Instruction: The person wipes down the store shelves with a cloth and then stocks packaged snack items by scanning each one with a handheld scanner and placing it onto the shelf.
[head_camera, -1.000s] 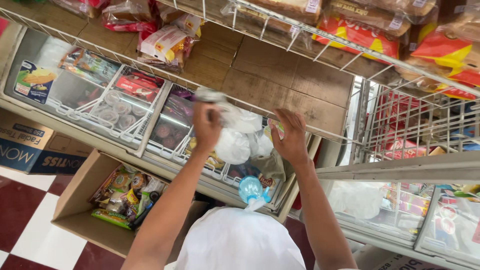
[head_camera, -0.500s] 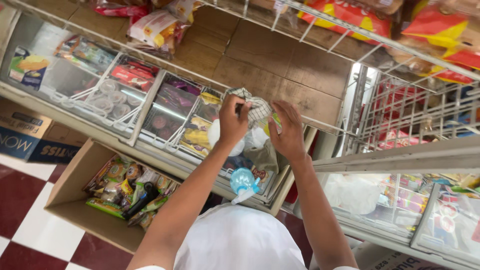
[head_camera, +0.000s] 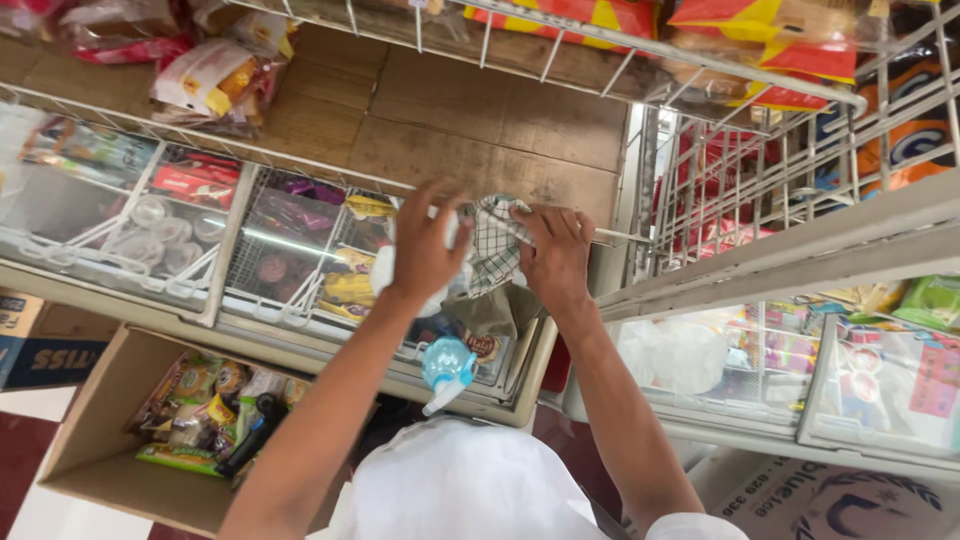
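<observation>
Cardboard snack box (head_camera: 120, 470) below freezer (head_camera: 130, 290).

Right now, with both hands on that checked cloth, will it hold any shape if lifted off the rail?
Probably not. The checked cloth sags in folds between the left hand and right hand, so it looks floppy and light. Draped over the wire rail, it may snag rather than slide.

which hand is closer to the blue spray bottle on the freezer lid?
Left. The left hand is just above the spray bottle, holding white cloth. The right hand is further off, up and to the right, gripping the checked cloth.
</observation>
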